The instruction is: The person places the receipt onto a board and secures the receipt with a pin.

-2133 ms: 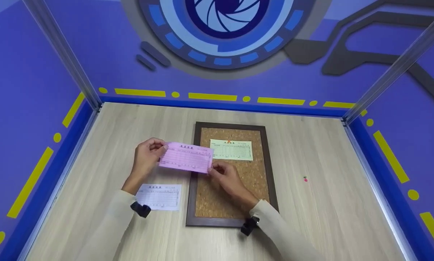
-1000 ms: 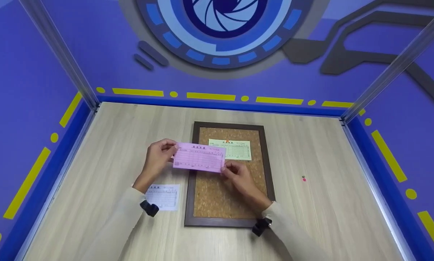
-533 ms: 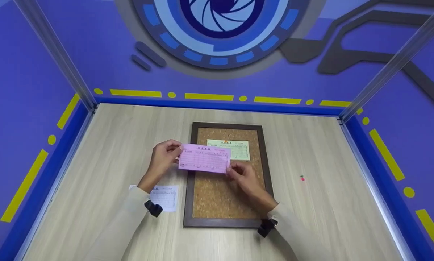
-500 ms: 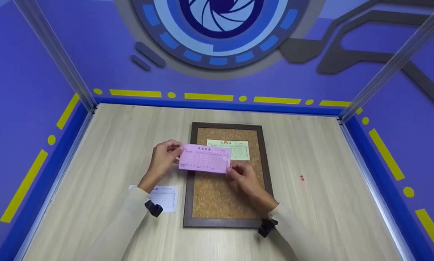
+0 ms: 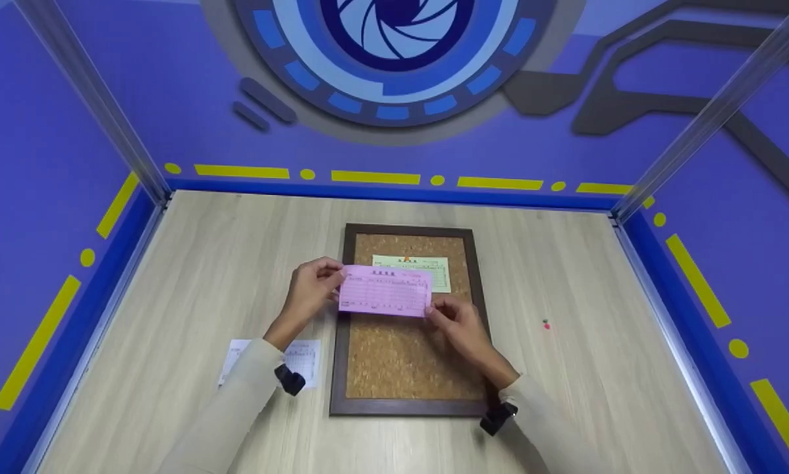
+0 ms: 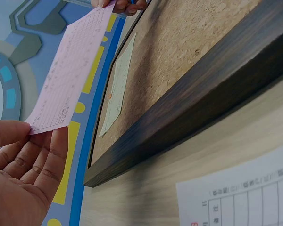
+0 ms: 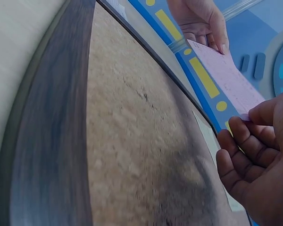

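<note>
Both hands hold a pink printed form (image 5: 384, 291) raised above a framed cork board (image 5: 414, 368). My left hand (image 5: 312, 288) pinches its left end between thumb and fingers, as the left wrist view shows up close. At the lower right corner, the thumb and fingers of my right hand (image 5: 459, 322) pinch the paper. A pale green form (image 5: 440, 280) lies on the upper part of the cork, with an orange pushpin (image 5: 407, 259) at its top edge. The pink sheet covers much of its lower left part in the head view.
A white printed form (image 5: 305, 368) lies on the wooden table (image 5: 579, 408) left of the board, partly behind the left sleeve. Right of the board is a small pink and green item (image 5: 546, 324). Blue panels (image 5: 368, 155) enclose the table at the back and sides.
Both hands have carried the pink form to the right, from beside the board's left edge to over the cork and part of the green form. The view has shifted slightly.
</note>
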A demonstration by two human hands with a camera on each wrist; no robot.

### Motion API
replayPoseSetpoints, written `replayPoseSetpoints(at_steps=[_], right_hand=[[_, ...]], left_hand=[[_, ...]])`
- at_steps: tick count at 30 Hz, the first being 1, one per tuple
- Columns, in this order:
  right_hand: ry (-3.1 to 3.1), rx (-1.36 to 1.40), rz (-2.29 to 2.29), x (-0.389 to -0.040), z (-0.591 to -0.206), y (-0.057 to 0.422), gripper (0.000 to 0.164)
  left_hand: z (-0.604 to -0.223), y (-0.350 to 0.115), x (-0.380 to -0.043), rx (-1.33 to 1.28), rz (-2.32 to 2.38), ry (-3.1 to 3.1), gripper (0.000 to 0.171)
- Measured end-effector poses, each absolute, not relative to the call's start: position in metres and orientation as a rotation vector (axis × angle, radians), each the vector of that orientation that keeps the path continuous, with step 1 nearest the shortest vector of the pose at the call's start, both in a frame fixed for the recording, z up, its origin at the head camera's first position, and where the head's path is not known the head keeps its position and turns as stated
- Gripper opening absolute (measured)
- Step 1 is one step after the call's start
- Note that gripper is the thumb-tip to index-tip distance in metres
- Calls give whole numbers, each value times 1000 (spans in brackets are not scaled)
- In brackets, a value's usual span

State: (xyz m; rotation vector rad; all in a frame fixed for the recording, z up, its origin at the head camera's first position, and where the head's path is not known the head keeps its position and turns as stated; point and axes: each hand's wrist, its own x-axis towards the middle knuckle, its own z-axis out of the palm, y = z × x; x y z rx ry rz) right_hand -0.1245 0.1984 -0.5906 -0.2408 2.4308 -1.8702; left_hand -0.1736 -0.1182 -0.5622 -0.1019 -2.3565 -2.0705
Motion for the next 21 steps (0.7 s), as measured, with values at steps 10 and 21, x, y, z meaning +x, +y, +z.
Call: replayPoseSetpoints(at_steps=[10,21], right_hand=[[2499,-207,-1815,-119,-596,217,9],[2540,-143,-1795,-114,-594,231,9]], left_hand=[[-567,-102,-175,-164,-2043,-2419,9],[-574,-88,-176,-180,-2068,-2422,9]])
